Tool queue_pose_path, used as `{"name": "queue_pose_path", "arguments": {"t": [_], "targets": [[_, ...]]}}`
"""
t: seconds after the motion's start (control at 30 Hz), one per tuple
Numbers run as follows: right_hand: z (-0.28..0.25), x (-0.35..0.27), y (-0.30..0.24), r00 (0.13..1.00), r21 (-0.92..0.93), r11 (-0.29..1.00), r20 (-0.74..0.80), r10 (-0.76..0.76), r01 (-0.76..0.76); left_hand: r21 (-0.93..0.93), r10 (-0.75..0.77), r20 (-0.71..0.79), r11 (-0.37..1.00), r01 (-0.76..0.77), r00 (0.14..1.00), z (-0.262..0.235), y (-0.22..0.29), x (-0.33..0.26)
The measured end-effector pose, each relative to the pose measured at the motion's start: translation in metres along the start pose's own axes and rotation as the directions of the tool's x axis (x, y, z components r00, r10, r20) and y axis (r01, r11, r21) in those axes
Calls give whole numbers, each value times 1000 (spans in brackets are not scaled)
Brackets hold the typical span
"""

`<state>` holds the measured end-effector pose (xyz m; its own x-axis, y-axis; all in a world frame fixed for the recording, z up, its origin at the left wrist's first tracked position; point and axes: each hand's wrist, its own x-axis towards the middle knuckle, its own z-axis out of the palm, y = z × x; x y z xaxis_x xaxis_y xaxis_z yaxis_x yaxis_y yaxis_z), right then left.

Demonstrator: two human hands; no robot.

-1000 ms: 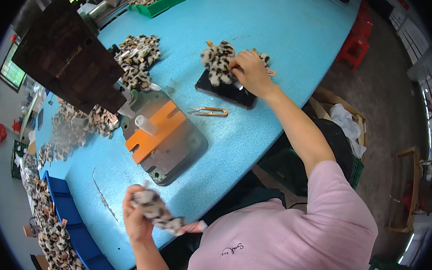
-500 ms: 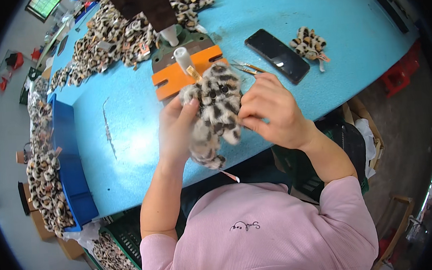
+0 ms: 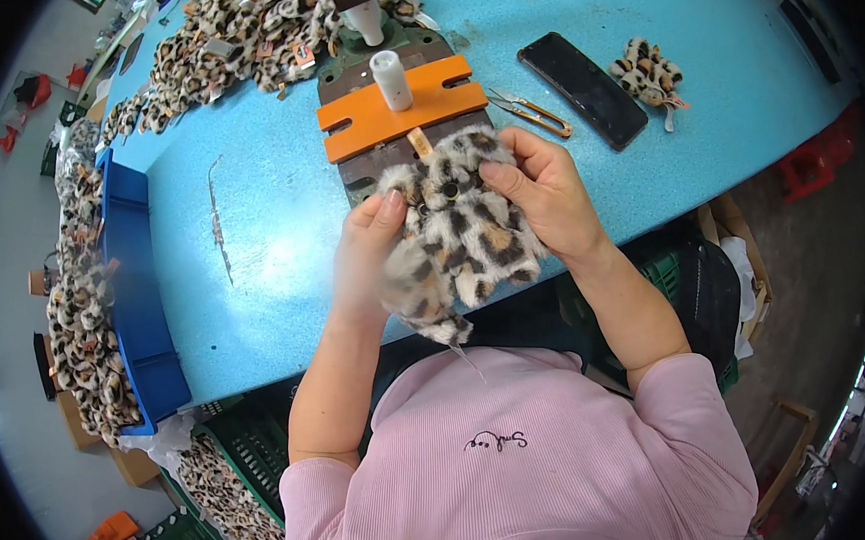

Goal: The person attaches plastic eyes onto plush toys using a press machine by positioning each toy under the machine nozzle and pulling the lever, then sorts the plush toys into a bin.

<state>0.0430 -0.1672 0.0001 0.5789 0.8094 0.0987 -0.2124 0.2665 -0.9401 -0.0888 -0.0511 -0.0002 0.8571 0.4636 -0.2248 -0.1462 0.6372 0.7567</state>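
Between both hands, over the table's near edge, I hold a leopard-spotted plush toy skin (image 3: 480, 229) with dark round eyes. My left hand (image 3: 368, 242) is closed on its left side, the thumb on the fur. My right hand (image 3: 549, 190) pinches the upper right corner between thumb and fingers. A small yellowish tag stands up from the top edge, and a thin strand hangs from the lower end. Just beyond the toy is a bench press with an orange slotted plate (image 3: 403, 109) and a white upright post (image 3: 391, 80). A matching white tip (image 3: 365, 22) hangs above.
Thread snips (image 3: 532, 115), a black phone (image 3: 583, 90) and another spotted plush piece (image 3: 648, 74) lie right of the press. Spotted pieces (image 3: 236, 45) are heaped at the far left. A blue bin (image 3: 144, 300) overflows with more at the left edge. Green crates stand below the table.
My right hand has moved from the toy's lower right side up to its top right corner. The toy is spread wider and turned. The view has shifted slightly.
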Motion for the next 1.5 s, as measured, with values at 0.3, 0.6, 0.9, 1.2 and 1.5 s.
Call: {"name": "queue_pose_path", "arguments": {"t": [0.3,0.6,0.9,1.2,1.5], "targets": [[8,-3,6,991,-66,990,73,-116,121,456,287,16,851,-262,958,-35,73,-28],[80,33,2,941,-74,997,339,16,10,326,325,-320,920,-219,890,-100,99,-69],[98,38,35,939,-124,988,318,132,-97,213,107,-194,975,-65,975,-85,55,-53],[79,23,42,947,-51,982,257,191,-184,171,56,-185,985,-24,981,-77,33,-54],[87,22,38,930,-89,963,248,270,-256,349,211,-245,930,-117,946,-87,60,-69]]}}
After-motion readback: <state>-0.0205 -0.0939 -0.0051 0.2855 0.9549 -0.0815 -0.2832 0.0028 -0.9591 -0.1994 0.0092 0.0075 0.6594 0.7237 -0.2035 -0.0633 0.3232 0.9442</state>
